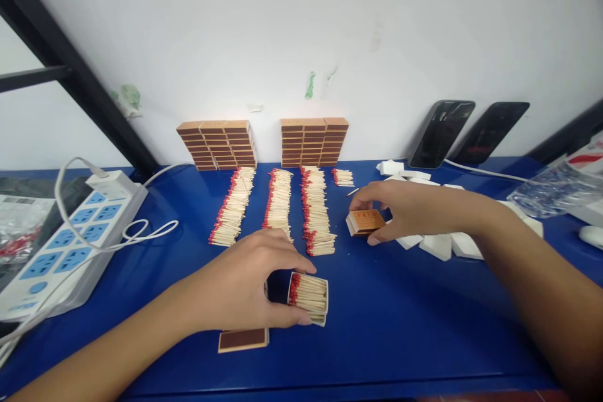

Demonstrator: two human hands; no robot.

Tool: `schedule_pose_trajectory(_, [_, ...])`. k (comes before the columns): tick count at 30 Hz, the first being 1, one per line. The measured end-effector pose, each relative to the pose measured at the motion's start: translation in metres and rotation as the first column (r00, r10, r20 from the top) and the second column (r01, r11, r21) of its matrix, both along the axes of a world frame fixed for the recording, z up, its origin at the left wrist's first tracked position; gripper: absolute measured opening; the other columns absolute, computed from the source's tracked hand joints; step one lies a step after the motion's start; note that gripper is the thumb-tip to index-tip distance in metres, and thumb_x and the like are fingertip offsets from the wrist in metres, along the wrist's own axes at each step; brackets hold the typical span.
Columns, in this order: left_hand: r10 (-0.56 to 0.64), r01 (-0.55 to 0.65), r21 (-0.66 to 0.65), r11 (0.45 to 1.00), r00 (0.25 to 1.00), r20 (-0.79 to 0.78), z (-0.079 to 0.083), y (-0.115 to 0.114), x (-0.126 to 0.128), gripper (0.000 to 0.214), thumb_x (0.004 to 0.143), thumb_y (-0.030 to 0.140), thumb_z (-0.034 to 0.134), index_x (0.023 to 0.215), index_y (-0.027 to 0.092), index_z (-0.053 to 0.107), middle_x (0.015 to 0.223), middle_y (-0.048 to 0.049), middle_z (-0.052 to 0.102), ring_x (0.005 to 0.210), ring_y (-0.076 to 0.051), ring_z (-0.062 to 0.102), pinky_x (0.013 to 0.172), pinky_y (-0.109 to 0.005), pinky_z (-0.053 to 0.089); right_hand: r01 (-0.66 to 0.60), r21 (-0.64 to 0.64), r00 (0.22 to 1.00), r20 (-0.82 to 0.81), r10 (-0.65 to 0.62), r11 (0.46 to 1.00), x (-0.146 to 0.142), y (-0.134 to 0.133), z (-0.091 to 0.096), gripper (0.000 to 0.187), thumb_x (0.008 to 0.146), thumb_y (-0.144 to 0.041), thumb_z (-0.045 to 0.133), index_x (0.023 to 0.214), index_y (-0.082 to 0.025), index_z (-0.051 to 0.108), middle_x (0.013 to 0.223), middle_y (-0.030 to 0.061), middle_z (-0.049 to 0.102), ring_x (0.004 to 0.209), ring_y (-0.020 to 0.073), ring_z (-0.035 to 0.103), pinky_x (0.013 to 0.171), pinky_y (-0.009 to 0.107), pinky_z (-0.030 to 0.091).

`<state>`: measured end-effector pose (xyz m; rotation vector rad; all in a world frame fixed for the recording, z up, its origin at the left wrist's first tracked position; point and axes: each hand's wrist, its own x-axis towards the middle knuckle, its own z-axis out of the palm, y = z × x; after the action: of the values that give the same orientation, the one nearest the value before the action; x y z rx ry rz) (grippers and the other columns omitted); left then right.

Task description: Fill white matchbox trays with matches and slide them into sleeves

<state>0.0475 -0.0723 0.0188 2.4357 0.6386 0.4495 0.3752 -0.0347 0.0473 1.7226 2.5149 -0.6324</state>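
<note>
My left hand (254,282) is closed on an open white tray full of red-tipped matches (308,297), near the front of the blue table (400,326). An orange matchbox sleeve (242,340) lies flat just below that hand. My right hand (405,210) grips a closed orange matchbox (365,222) further back, to the right of the match rows. Three long rows of loose matches (277,204) lie between the hands and the wall.
Two stacks of orange matchboxes (266,143) stand against the wall. Empty white trays (443,245) lie under and beyond my right forearm. A white power strip (70,239) with cables is at the left. Two dark phones (464,132) lean at the back right.
</note>
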Motion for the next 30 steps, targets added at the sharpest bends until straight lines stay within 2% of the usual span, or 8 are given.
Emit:
schedule_pose_trajectory(4, [-0.023, 0.023, 0.005, 1.0, 0.998, -0.052, 0.003, -0.002, 0.0, 0.047, 0.072, 0.043, 0.094, 0.112, 0.024, 0.08, 0.085, -0.0028, 0.073, 0.086, -0.023, 0.067, 0.076, -0.037, 0.054, -0.005, -0.019, 1.0, -0.017, 0.004, 1.0, 0.0, -0.002, 0.007, 0.056, 0.07, -0.059, 0.086, 0.118, -0.033, 0.079, 0.126, 0.0088, 0.075, 0.106, 0.0388, 0.071, 0.083, 0.049, 0.058])
schedule_pose_trajectory(7, [-0.02, 0.021, 0.013, 1.0, 0.995, -0.096, 0.003, -0.004, 0.002, 0.037, 0.072, 0.034, 0.092, 0.106, 0.025, 0.081, 0.082, -0.0026, 0.073, 0.088, -0.024, 0.067, 0.078, -0.038, 0.054, -0.013, -0.05, 0.996, -0.084, 0.009, 0.999, 0.004, 0.0, 0.015, 0.051, 0.074, -0.066, 0.083, 0.114, -0.034, 0.081, 0.122, 0.0075, 0.078, 0.103, 0.0369, 0.073, 0.081, 0.047, 0.059])
schedule_pose_trajectory(11, [-0.033, 0.035, 0.047, 0.998, 0.998, -0.047, 0.005, -0.004, 0.002, 0.039, 0.075, 0.034, 0.091, 0.111, 0.025, 0.08, 0.087, -0.0033, 0.076, 0.09, -0.025, 0.069, 0.081, -0.039, 0.056, 0.034, -0.035, 0.987, -0.154, -0.039, 0.999, 0.01, 0.005, 0.02, 0.051, 0.078, -0.068, 0.08, 0.114, -0.032, 0.082, 0.119, 0.0075, 0.079, 0.1, 0.0341, 0.073, 0.08, 0.045, 0.059])
schedule_pose_trajectory(15, [0.02, -0.018, 0.078, 0.997, 1.0, -0.024, 0.027, 0.0, -0.014, 0.051, 0.076, 0.05, 0.09, 0.119, 0.026, 0.077, 0.108, -0.006, 0.078, 0.1, -0.025, 0.072, 0.089, -0.038, 0.06, 0.046, 0.056, 0.978, -0.206, -0.033, 0.997, 0.002, 0.004, 0.018, 0.048, 0.082, -0.068, 0.077, 0.109, -0.028, 0.081, 0.114, 0.0082, 0.08, 0.095, 0.0308, 0.072, 0.076, 0.041, 0.057])
schedule_pose_trajectory(17, [0.073, -0.062, 0.121, 0.991, 0.994, -0.086, 0.041, 0.001, -0.03, 0.052, 0.074, 0.055, 0.09, 0.118, 0.03, 0.076, 0.119, -0.0039, 0.075, 0.105, -0.025, 0.073, 0.091, -0.036, 0.061, 0.018, 0.101, 0.969, -0.248, 0.007, 0.995, -0.007, -0.001, 0.019, 0.044, 0.085, -0.066, 0.075, 0.108, -0.028, 0.081, 0.109, 0.0073, 0.08, 0.093, 0.0286, 0.072, 0.074, 0.038, 0.055])
schedule_pose_trajectory(21, [0.085, -0.041, 0.154, 0.987, 0.955, -0.285, 0.058, 0.001, -0.056, 0.076, 0.061, 0.055, 0.097, 0.131, 0.037, 0.071, 0.14, -0.0016, 0.068, 0.116, -0.029, 0.072, 0.094, -0.035, 0.062, -0.032, 0.111, 0.945, -0.32, 0.067, 0.993, -0.023, -0.012, 0.023, 0.039, 0.087, -0.061, 0.076, 0.11, -0.03, 0.081, 0.102, 0.0055, 0.08, 0.086, 0.025, 0.07, 0.069, 0.035, 0.052])
schedule_pose_trajectory(25, [0.144, -0.102, 0.135, 0.985, 0.927, -0.347, 0.055, 0.0, -0.059, 0.068, 0.067, 0.054, 0.094, 0.129, 0.035, 0.072, 0.134, -0.0014, 0.071, 0.11, -0.028, 0.075, 0.082, -0.031, 0.062, -0.048, 0.094, 0.933, -0.352, 0.078, 0.994, -0.028, -0.016, 0.024, 0.038, 0.087, -0.062, 0.076, 0.108, -0.031, 0.081, 0.096, 0.0047, 0.08, 0.081, 0.0238, 0.07, 0.066, 0.034, 0.049])
schedule_pose_trajectory(30, [0.134, -0.094, 0.147, 0.985, 0.946, -0.296, 0.046, -0.004, -0.053, 0.09, 0.05, 0.069, 0.095, 0.129, 0.032, 0.072, 0.122, -0.0032, 0.076, 0.101, -0.031, 0.076, 0.081, -0.036, 0.061, -0.056, 0.091, 0.919, -0.385, 0.087, 0.994, -0.034, -0.014, 0.016, 0.035, 0.087, -0.059, 0.077, 0.103, -0.029, 0.081, 0.09, 0.0041, 0.079, 0.075, 0.0215, 0.068, 0.062, 0.032, 0.047])
